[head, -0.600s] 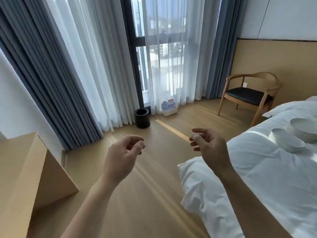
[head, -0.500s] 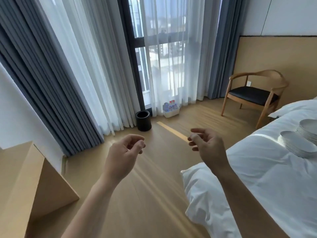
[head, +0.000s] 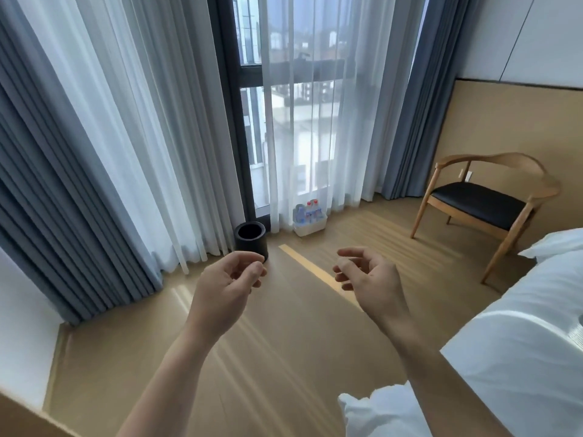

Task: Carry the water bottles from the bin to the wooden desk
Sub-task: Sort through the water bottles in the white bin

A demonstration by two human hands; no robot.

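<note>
Against the sheer curtain (head: 315, 121), well beyond both empty, loosely curled hands (left (head: 225, 287), right (head: 369, 283)), bottles (head: 309, 211) stand in the bin (head: 310, 228), their blue labels too small to read.

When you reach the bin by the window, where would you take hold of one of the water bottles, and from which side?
From above, I think. The water bottles stand upright and packed together in the white bin, whose wall hides their lower halves, so only caps and shoulders show. Close the fingers around one neck just under the cap and lift straight up. Both hands are empty.
</note>
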